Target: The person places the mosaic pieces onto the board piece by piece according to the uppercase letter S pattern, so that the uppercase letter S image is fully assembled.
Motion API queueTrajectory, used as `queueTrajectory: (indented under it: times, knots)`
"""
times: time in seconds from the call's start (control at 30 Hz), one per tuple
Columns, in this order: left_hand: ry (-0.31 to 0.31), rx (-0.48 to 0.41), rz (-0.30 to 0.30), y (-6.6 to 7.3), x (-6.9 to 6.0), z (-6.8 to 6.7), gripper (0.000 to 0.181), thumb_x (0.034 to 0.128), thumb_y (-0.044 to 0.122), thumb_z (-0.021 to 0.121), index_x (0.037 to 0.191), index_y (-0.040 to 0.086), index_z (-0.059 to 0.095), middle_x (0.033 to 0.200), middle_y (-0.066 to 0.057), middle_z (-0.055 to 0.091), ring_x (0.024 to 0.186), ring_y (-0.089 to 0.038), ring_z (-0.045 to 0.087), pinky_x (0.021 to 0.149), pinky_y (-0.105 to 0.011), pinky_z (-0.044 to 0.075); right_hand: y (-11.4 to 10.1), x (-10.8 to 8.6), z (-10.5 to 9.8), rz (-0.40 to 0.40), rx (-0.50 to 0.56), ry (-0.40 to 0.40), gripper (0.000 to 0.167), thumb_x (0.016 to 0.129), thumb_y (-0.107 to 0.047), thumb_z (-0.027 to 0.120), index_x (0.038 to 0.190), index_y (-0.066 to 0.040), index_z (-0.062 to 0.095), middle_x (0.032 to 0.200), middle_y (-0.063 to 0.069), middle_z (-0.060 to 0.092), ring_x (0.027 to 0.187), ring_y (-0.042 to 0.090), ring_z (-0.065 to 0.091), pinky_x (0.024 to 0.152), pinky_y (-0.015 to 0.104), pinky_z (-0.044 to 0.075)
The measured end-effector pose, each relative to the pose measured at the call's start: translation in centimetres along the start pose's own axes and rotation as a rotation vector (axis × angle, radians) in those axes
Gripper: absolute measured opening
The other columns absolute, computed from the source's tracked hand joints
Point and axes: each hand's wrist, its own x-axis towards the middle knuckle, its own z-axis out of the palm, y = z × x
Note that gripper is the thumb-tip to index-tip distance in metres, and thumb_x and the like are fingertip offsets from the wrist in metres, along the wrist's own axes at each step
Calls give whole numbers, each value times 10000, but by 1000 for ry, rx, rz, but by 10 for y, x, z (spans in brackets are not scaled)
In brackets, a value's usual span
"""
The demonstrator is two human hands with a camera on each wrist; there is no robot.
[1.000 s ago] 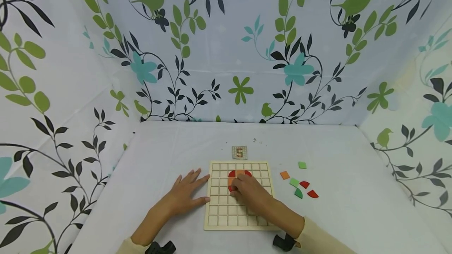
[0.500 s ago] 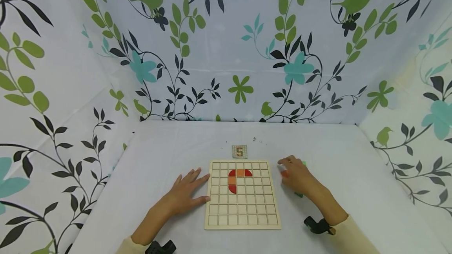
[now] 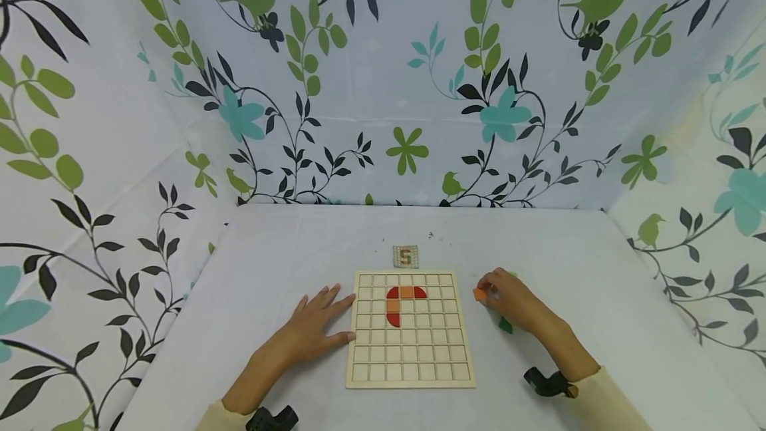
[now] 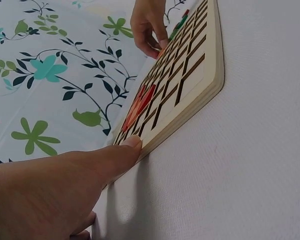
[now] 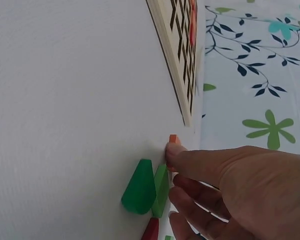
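My right hand [image 3: 513, 302] is to the right of the wooden grid board [image 3: 427, 372] and pinches an orange square tile [image 5: 173, 138] between thumb and fingers. My left hand [image 3: 308, 332] lies with fingers spread at the board's left edge. In the left wrist view its thumb [image 4: 112, 159] touches that edge. Near the board's top, red quarter-round tiles [image 3: 393, 320] and orange square tiles [image 3: 407, 292] fill several cells in a corner shape. Beside the right hand in the right wrist view lie a dark green quarter-round tile [image 5: 139, 192] and a light green tile [image 5: 161, 192].
Just behind the board lies a small card [image 3: 405, 256] with a gridded figure on it. A red tile [image 5: 150, 230] shows partly at the right wrist view's bottom. Patterned cloth [image 3: 407, 118] hangs behind and beside the white table [image 3: 299, 238].
My right hand has left the board's upper cells, moved right to the loose tiles and now pinches an orange square tile. The left hand has stayed at the board's edge.
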Motion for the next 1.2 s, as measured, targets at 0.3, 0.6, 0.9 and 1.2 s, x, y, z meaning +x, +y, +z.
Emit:
queueTrajectory:
  times: [0.3,0.6,0.9,1.2]
  knots:
    - [-4,4,3,-1,2,1,774,973,620,669,1623,260,451,1730,-149,288,1611,-416,208,1255,-731,109,-5,9,10,-23,-8,41,159,978,-90,749,1117,-36,693,1091,73,632,1004,230,624,913,451,569]
    - [-5,9,-2,0,0,2,771,972,617,671,1620,260,455,1727,-148,294,1610,-413,215,1254,-731,117,-18,9,16,-32,-31,63,176,974,-132,765,1118,-55,699,1040,27,629,966,182,599,893,423,565]
    - [-8,-15,-7,0,-1,1,776,965,618,681,1616,257,463,1729,-143,291,1612,-409,210,1259,-727,99,-72,8,42,-66,-18,33,188,975,-170,782,1130,-81,724,1051,-6,634,966,129,610,876,368,585]
    - [3,0,-1,-2,0,2,774,969,623,671,1623,271,450,1734,-130,284,1616,-401,205,1261,-722,102,-105,10,65,-284,-12,-79,87,1000,-179,755,1010,-131,682,1002,-58,606,914,91,566,825,297,568]
